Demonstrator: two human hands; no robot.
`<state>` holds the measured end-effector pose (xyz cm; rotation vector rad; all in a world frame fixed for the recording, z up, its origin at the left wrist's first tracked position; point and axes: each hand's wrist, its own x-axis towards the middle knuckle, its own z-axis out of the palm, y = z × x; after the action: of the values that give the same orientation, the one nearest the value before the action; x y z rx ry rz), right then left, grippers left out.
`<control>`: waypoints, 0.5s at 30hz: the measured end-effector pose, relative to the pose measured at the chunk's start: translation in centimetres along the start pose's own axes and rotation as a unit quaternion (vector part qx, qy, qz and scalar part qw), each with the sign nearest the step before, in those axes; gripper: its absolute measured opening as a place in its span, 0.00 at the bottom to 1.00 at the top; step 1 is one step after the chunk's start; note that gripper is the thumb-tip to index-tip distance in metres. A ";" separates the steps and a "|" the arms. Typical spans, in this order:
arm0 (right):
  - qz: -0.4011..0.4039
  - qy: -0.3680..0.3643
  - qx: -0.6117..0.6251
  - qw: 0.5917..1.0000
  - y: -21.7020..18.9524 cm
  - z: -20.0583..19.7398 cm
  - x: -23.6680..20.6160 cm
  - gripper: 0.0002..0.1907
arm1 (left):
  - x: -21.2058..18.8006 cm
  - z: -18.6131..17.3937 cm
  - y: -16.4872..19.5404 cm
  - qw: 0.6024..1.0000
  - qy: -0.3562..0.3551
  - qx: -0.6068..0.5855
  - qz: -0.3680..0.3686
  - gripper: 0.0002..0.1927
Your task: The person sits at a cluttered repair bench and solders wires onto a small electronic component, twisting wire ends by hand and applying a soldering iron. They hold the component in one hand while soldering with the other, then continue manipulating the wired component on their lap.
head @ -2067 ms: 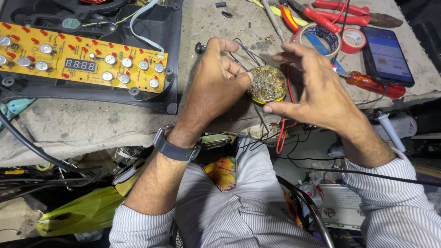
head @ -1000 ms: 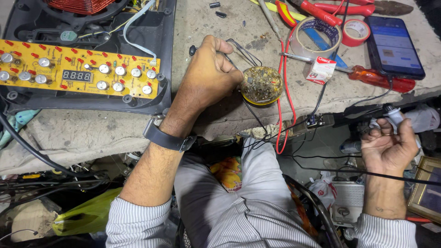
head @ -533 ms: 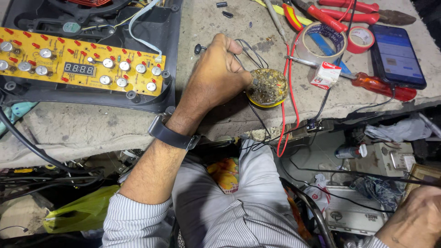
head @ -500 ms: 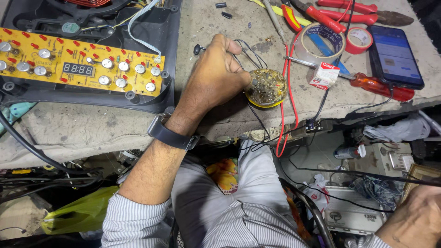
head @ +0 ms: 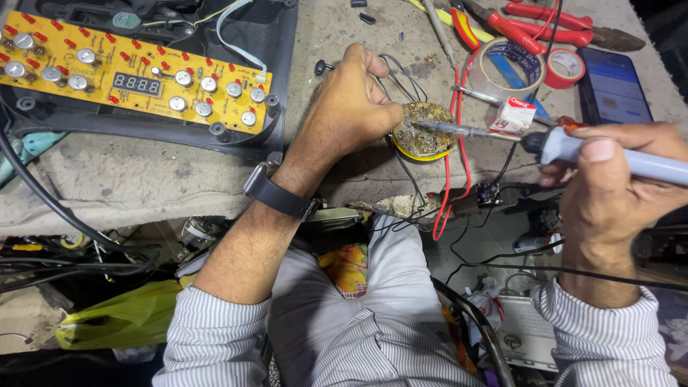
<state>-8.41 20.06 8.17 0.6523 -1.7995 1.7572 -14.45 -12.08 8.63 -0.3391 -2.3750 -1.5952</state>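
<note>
Far left on the surface [head: 179,165] the yellow control board [head: 136,75] is lying; your left hand [head: 351,107] is pinching thin wires over the flux tin [head: 423,132] (mid-bench), your right hand [head: 609,179] is gripping the soldering iron [head: 502,136], dipping its tip. Tinning step, probably; steady contact needed.

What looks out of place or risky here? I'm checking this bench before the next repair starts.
A red wire loops right beside the flux tin, where the soldering iron in the right hand has its tip; the left hand is close by. The yellow circuit board lies bare, out of its casing.
</note>
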 end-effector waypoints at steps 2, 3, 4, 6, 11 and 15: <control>-0.008 -0.018 -0.027 0.999 -0.8 1.7 0.5 0.18 | 0.0 0.0 -0.1 1.000 0.002 0.002 0.000 0.25; -0.008 -0.022 -0.037 0.999 -0.9 2.2 0.7 0.19 | 0.0 0.0 -0.2 1.000 0.003 0.008 -0.007 0.25; -0.008 -0.025 -0.043 0.999 -1.0 2.6 1.0 0.19 | 0.0 0.0 -0.2 1.000 0.004 0.015 -0.013 0.25; -0.010 -0.033 -0.050 0.998 -0.9 3.0 1.4 0.19 | 0.1 0.0 -0.3 1.000 0.010 0.017 0.014 0.25; -0.006 -0.040 -0.050 0.998 -0.6 3.2 1.3 0.18 | 0.1 0.0 -0.7 1.000 0.009 0.007 0.018 0.26; -0.007 -0.046 -0.054 0.997 -0.4 3.2 1.3 0.19 | 0.1 0.1 -0.9 1.000 0.009 0.008 0.014 0.26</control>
<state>-9.19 16.91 9.29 0.7095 -1.9321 1.6320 -14.86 -12.27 7.83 -0.3528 -2.3580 -1.5595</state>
